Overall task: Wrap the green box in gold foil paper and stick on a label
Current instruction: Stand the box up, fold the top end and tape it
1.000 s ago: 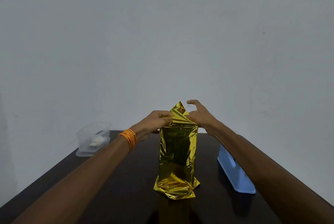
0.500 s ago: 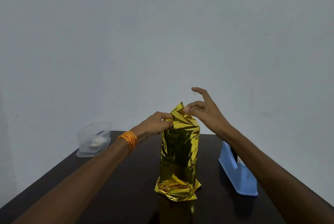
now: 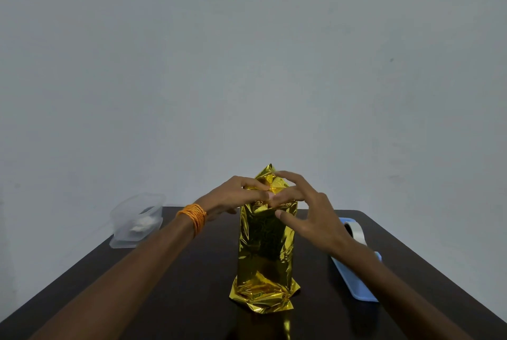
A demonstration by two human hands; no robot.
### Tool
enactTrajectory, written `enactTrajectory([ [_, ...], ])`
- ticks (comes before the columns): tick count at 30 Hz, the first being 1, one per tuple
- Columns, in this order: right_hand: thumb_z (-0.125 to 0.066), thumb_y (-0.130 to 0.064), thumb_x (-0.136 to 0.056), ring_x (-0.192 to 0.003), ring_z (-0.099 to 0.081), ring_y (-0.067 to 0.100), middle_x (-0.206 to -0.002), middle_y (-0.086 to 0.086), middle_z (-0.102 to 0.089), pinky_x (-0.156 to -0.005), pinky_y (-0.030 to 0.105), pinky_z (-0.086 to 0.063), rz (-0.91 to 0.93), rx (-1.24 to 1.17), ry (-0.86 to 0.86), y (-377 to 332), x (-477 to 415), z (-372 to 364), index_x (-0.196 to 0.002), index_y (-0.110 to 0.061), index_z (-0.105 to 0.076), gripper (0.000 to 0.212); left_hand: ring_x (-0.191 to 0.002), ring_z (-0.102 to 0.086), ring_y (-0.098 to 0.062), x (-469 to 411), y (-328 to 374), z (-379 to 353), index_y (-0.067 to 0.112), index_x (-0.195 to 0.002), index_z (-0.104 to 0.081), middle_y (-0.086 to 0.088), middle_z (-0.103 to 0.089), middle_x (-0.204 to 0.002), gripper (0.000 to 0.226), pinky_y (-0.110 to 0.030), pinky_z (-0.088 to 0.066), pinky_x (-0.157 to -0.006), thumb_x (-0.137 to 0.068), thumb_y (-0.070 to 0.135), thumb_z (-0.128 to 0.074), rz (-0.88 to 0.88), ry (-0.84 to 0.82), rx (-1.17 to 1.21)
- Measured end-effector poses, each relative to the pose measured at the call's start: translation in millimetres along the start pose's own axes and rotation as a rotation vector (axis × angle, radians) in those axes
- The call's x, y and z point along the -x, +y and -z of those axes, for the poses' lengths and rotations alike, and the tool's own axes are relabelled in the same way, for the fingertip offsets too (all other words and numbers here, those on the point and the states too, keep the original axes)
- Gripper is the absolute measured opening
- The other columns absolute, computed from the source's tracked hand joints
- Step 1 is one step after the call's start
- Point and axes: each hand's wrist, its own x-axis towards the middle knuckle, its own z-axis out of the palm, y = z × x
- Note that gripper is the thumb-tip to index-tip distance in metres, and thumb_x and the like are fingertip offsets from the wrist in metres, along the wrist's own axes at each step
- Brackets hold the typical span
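The box stands upright in the middle of the dark table, fully covered by gold foil paper [image 3: 266,241]; no green shows. Loose foil sticks up in a crumpled peak at the top and flares out at the base. My left hand [image 3: 233,197], with orange threads on the wrist, holds the foil fold at the top left edge, fingers laid across the front. From the right, my right hand [image 3: 315,219] arches its spread fingers over the top flap, fingertips touching the foil and thumb on the front face. No label is in view.
A blue tape dispenser [image 3: 356,279] with a roll of tape [image 3: 355,230] lies to the right of the box, partly under my right forearm. A clear plastic container [image 3: 137,219] sits at the back left corner of the table [image 3: 164,284]. A plain wall lies behind.
My right hand came round from behind the top flap to the front and lowered its fingers onto the foil. My left hand slid further across the top front. The box stayed put.
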Motion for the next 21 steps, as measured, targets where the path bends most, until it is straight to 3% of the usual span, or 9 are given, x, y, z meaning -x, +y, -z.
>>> enactTrajectory([
  [3, -0.071, -0.016, -0.091, -0.11, -0.066, 0.007, -0.104, -0.013, -0.073, -0.106, 0.039, -0.046, -0.071, -0.093, 0.139, -2, -4, 7, -0.135, -0.025, -0.055, 0.047, -0.124, -0.043, -0.016, 1, -3, 0, 0.036, -0.12, -0.068, 0.005, -0.048, -0.145, 0.042, -0.034, -0.044, -0.088, -0.082, 0.053, -0.071, -0.029, 0.002, 0.003],
  [6, -0.068, -0.02, -0.094, -0.106, -0.066, 0.008, -0.105, -0.007, -0.072, -0.098, 0.043, -0.053, -0.206, -0.176, 0.226, 2, -15, 21, -0.116, -0.027, -0.067, 0.023, -0.123, -0.042, -0.013, 1, -6, -1, 0.035, -0.119, -0.069, 0.008, -0.05, -0.141, 0.044, -0.036, -0.038, -0.096, -0.08, 0.053, -0.073, -0.042, -0.003, 0.042],
  [9, -0.068, -0.02, -0.094, -0.101, -0.067, 0.013, -0.102, -0.008, -0.073, -0.097, 0.048, -0.053, -0.269, -0.175, 0.207, 16, -22, 27, -0.098, -0.021, -0.074, 0.007, -0.128, -0.041, -0.012, 0, -8, -3, 0.033, -0.12, -0.069, 0.008, -0.052, -0.142, 0.049, -0.033, -0.03, -0.101, -0.077, 0.055, -0.073, -0.091, 0.008, 0.025],
  [13, -0.07, -0.019, -0.093, -0.087, -0.069, 0.018, -0.091, 0.004, -0.075, -0.083, 0.04, -0.057, -0.379, -0.267, 0.121, 19, -35, 36, -0.091, -0.012, -0.072, 0.007, -0.134, -0.04, -0.018, -1, -11, -6, 0.033, -0.124, -0.067, 0.005, -0.05, -0.145, 0.059, -0.035, -0.033, -0.104, -0.073, 0.061, -0.07, -0.106, 0.025, -0.026],
  [18, -0.071, -0.017, -0.09, -0.072, -0.062, 0.005, -0.08, 0.003, -0.076, -0.067, 0.025, -0.045, -0.346, -0.096, -0.166, 8, -58, 44, -0.093, -0.013, -0.074, 0.006, -0.124, -0.045, -0.015, -4, -8, -4, 0.027, -0.128, -0.065, 0.001, -0.052, -0.143, 0.053, -0.034, -0.039, -0.102, -0.081, 0.051, -0.072, -0.1, 0.008, -0.048],
  [21, -0.074, -0.016, -0.088, -0.067, -0.061, 0.0, -0.075, 0.003, -0.074, -0.063, 0.017, -0.043, -0.335, -0.076, -0.263, -2, -70, 46, -0.111, -0.023, -0.07, 0.024, -0.127, -0.047, -0.019, -6, -7, -5, 0.028, -0.127, -0.065, 0.0, -0.052, -0.142, 0.053, -0.039, -0.042, -0.106, -0.08, 0.051, -0.073, -0.097, 0.011, -0.049],
])
